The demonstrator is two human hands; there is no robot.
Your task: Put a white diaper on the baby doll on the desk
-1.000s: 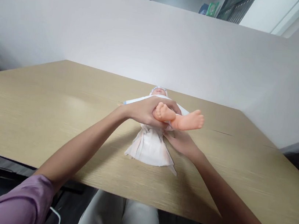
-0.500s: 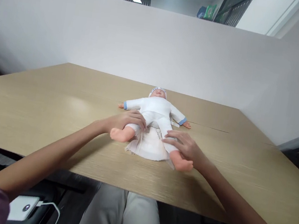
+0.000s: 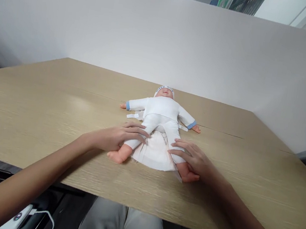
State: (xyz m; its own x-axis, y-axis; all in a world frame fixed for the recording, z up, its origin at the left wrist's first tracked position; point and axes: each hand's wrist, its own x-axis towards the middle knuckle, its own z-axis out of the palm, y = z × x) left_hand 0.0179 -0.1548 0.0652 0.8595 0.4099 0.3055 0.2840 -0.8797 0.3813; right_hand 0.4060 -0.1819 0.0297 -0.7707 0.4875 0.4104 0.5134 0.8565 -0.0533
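A baby doll point(image 3: 162, 107) in a white suit with blue cuffs lies on its back, arms spread and legs parted, feet toward me. Beneath its hips an unfolded white diaper point(image 3: 155, 154) reaches out between the legs. One of its tabs point(image 3: 132, 116) sticks out left of the waist, another on the right. My left hand point(image 3: 123, 137) rests across the doll's leg on the left, its fingers stretched and apart. Over the other leg lies my right hand point(image 3: 189, 153), fingers likewise spread, their tips near the diaper's edge.
The wooden table point(image 3: 56, 116) ends at its front edge above my lap point(image 3: 123, 226). A white partition point(image 3: 152, 35) stands behind it. Below on the left, a white device point(image 3: 17, 218) with a cable rests on a dark seat.
The doll's left-side foot has come down lower, and my left hand has shifted down and left with that leg. The left tab now shows. My view has tilted down slightly.
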